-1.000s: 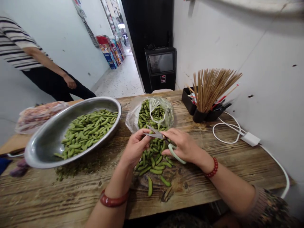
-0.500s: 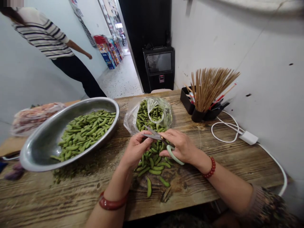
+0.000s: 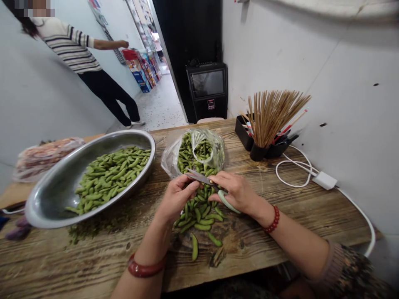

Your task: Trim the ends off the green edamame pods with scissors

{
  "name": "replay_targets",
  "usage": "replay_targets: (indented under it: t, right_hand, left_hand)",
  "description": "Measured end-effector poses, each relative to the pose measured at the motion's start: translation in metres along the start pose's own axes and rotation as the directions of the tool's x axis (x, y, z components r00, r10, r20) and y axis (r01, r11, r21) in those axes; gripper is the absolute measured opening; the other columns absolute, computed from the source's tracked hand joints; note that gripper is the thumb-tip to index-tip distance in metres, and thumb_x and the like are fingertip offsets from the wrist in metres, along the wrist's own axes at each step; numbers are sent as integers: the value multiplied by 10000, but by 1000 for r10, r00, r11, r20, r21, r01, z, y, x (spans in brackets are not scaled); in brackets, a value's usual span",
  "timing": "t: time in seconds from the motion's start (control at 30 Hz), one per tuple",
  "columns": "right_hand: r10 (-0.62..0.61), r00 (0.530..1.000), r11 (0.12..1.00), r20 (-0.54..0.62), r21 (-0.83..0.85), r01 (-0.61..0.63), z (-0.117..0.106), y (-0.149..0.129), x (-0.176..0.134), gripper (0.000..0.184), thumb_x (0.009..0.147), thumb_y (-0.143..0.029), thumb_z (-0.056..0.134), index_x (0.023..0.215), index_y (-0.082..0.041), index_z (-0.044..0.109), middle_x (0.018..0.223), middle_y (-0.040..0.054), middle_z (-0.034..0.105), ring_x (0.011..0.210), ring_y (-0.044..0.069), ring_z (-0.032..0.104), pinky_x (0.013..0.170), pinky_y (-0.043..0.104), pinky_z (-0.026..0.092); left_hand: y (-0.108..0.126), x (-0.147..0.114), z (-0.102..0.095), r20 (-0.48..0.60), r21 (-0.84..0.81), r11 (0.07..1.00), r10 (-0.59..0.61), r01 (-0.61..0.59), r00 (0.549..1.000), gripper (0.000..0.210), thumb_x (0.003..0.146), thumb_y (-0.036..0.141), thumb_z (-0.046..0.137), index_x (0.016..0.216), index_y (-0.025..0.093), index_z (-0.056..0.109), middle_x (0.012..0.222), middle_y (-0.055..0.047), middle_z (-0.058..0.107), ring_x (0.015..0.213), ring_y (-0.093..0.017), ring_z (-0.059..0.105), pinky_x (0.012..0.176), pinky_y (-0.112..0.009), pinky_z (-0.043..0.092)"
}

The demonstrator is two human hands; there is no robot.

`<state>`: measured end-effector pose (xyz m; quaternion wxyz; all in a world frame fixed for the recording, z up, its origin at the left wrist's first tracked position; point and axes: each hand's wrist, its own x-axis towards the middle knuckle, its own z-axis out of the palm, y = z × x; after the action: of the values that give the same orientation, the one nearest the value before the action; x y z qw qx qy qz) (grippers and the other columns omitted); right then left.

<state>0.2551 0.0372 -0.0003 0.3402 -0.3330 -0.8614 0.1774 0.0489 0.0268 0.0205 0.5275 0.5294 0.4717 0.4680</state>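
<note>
My right hand (image 3: 232, 192) grips a pair of scissors with pale green handles (image 3: 228, 201), blades pointing left. My left hand (image 3: 179, 195) is pinched closed at the blade tips; what its fingers hold is hidden. Beneath and behind both hands lies a heap of green edamame pods (image 3: 204, 222), spilling from a clear plastic bag (image 3: 170, 154) full of pods. Two single pods lie closer to me on the wood. At the left, a tilted metal basin (image 3: 59, 199) holds a large pile of pods (image 3: 112, 172).
Small green trimmings (image 3: 93, 228) lie below the basin on the wooden table (image 3: 93, 268). A bagged pinkish bundle (image 3: 46, 155) sits behind it. At right are a black holder of thin brown sticks (image 3: 258, 153) and a white cable with adapter (image 3: 324, 180). A person (image 3: 75, 54) stands beyond the table.
The scissor blades have come closer together between my hands, which stay in nearly the same place. The person in the striped top has raised an arm toward the stacked boxes.
</note>
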Motion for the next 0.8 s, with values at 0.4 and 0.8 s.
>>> replay_targets:
  t: [0.4, 0.8]
  right_hand:
    - [3, 1000, 1000, 11, 15, -3, -6, -8, 2, 573, 773, -390, 730, 1265, -184, 521, 1050, 100, 607, 928, 230, 585, 812, 351, 484]
    - [-23, 1000, 1000, 1, 15, 23, -1, -3, 0, 464, 794, -376, 712, 1185, -178, 560, 1016, 87, 628, 889, 214, 591, 782, 325, 484]
  left_hand:
    - [-5, 2, -3, -6, -59, 998, -21, 21, 1000, 185, 739, 326, 730, 832, 171, 688, 678, 13, 551, 518, -64, 372, 478, -184, 295]
    - [-8, 3, -7, 60, -12, 1000, 29, -28, 998, 158, 776, 315, 701, 842, 171, 707, 718, 3, 550, 555, -72, 382, 492, -183, 301]
